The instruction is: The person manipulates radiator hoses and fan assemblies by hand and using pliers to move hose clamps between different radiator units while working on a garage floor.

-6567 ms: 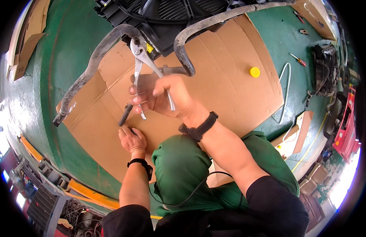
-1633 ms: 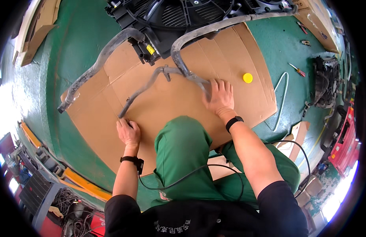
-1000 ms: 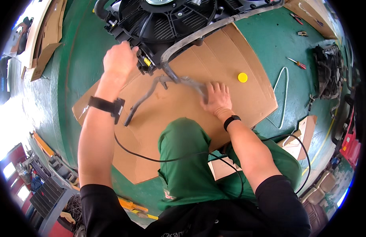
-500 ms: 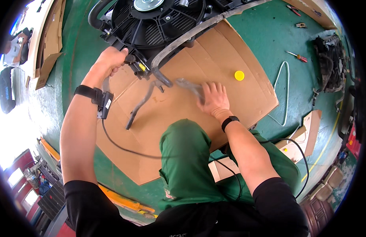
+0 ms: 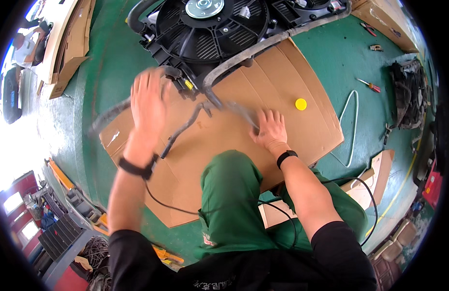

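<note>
My left hand [image 5: 149,99], smeared by motion, is raised with its fingers stretched out, below the near left corner of a black radiator fan assembly [image 5: 212,43]. A blurred dark hose [image 5: 109,115] sticks out to the left from behind this hand; where they touch is hidden. My right hand [image 5: 271,130] is low over the cardboard, its fingers curled at the end of a short grey hose [image 5: 242,113], also blurred. Between the hands a thin branched hose [image 5: 183,128] lies on the cardboard. A long grey hose [image 5: 248,52] runs along the assembly's near edge.
A flattened cardboard sheet [image 5: 219,136] covers the green floor. On it sits a yellow cap [image 5: 301,104]. To the right are a screwdriver [image 5: 369,85], pliers [image 5: 368,29], a bent white tube [image 5: 354,116] and a dark, dirty part [image 5: 408,92]. A black cable [image 5: 172,208] crosses my knee.
My left hand has left the assembly's corner fitting and moved down and slightly right, fingers now extended. A hose now shows to its left. My right hand stays low, the short hose shifting at its fingers.
</note>
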Available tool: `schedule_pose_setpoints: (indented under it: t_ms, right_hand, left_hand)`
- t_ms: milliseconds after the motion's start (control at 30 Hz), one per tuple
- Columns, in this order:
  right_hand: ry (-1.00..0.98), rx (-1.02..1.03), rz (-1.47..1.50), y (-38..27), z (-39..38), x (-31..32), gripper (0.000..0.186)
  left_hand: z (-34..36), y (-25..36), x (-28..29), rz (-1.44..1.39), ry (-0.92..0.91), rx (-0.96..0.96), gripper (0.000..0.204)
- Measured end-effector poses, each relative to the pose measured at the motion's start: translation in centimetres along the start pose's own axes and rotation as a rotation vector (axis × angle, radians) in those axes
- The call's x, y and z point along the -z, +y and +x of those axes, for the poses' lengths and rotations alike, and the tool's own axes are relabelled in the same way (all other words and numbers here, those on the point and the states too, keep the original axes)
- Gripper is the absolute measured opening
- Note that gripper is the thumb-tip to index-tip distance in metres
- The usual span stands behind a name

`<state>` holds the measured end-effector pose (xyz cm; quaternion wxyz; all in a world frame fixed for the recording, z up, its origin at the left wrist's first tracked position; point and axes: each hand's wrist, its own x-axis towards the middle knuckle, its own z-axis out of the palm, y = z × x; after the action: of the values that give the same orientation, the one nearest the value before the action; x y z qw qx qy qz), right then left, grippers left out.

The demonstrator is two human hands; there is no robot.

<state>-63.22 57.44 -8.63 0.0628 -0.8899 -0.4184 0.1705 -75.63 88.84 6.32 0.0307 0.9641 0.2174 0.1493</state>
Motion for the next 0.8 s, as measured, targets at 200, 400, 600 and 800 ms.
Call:
schedule_pose_setpoints:
  t_ms: [200, 400, 600, 800]
  right_hand:
    - [0.016, 0.028, -0.010, -1.0, 0.1, 0.3, 0.063]
    - [-0.009, -0.018, -0.060, -0.4, 0.0, 0.1, 0.064]
    - [0.016, 0.025, -0.024, -0.7, 0.2, -0.1, 0.064]
    - [-0.052, -0.004, 0.005, -0.5, 0.2, 0.0, 0.064]
  left_hand:
    - [-11.0, 4.0, -0.8, -0.356, -0.224, 0.284, 0.041]
    - [-1.5, 1.3, -0.7, 0.025, 0.151, 0.175, 0.053]
    - [1.8, -1.8, -2.2, -0.081, -0.161, 0.545, 0.027]
    - [0.8, -3.3, -3.9, -0.229, -0.087, 0.594, 0.022]
